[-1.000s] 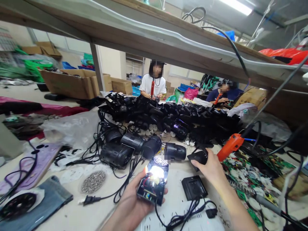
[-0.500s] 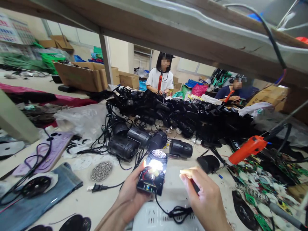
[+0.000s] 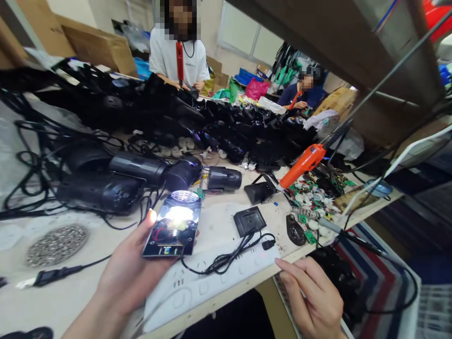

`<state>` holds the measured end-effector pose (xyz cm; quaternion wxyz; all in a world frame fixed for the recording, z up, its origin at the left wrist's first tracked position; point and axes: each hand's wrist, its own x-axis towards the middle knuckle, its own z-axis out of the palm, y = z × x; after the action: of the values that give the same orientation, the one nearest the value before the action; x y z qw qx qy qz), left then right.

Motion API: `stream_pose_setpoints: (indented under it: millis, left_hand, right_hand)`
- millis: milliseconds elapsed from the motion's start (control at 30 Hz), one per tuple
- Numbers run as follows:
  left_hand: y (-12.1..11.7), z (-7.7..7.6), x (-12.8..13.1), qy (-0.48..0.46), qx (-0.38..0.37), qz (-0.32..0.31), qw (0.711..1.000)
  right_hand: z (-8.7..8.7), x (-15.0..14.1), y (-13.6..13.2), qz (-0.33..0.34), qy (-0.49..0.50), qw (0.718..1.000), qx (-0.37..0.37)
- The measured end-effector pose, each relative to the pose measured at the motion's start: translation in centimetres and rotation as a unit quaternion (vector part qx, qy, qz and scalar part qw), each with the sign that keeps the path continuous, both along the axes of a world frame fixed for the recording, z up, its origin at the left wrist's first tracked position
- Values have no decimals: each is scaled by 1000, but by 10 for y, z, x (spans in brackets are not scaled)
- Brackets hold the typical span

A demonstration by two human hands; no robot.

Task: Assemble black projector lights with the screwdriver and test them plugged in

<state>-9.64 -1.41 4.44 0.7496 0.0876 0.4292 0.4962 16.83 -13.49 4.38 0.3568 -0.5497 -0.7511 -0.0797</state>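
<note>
My left hand (image 3: 129, 268) grips a lit LED lamp unit (image 3: 173, 226), a flat black housing with a glaring light, a perforated round end and thin wires inside. A black cord (image 3: 226, 256) runs from its lower end across a white power strip (image 3: 197, 282). My right hand (image 3: 312, 292) is at the table's front edge, just right of the strip, its fingers curled and pressed together; what they hold, if anything, is hidden. Behind the strip lies a black square cradle (image 3: 250, 221). An orange electric screwdriver (image 3: 302, 165) hangs at a slant beyond it, near a black plastic part (image 3: 260, 189).
Black cylindrical housings (image 3: 224, 179) lie behind the lamp, before a large pile of black parts (image 3: 212, 122). Screws (image 3: 58, 245) and a two-pin plug (image 3: 45, 278) are at left, circuit boards (image 3: 310, 202) at right. Two people work across the table; a beam (image 3: 318, 56) crosses overhead.
The view has swung right and closer. My right hand left the black plastic part, passed near the lamp unit with fingers pinched, then moved to the table's front edge. My left hand kept the lit lamp.
</note>
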Motion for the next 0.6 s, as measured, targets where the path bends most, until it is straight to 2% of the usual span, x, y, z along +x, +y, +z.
stream_pose_setpoints:
  millis: [133, 267, 433, 500, 600]
  left_hand:
    - [0, 4, 2, 14, -1, 19, 1000]
    - [1, 10, 6, 47, -14, 24, 999]
    - [2, 12, 6, 63, -38, 36, 997]
    - [3, 9, 5, 40, -44, 37, 998]
    - [2, 3, 3, -7, -51, 24, 998]
  right_hand:
    - [-12, 9, -8, -27, -6, 999, -37]
    - [-22, 14, -1, -53, -12, 997, -57]
    - [-17, 13, 8, -58, -52, 987, -138]
    - [-10, 9, 4, -72, -22, 990, -120]
    - [-2, -1, -7, -81, 65, 993, -51]
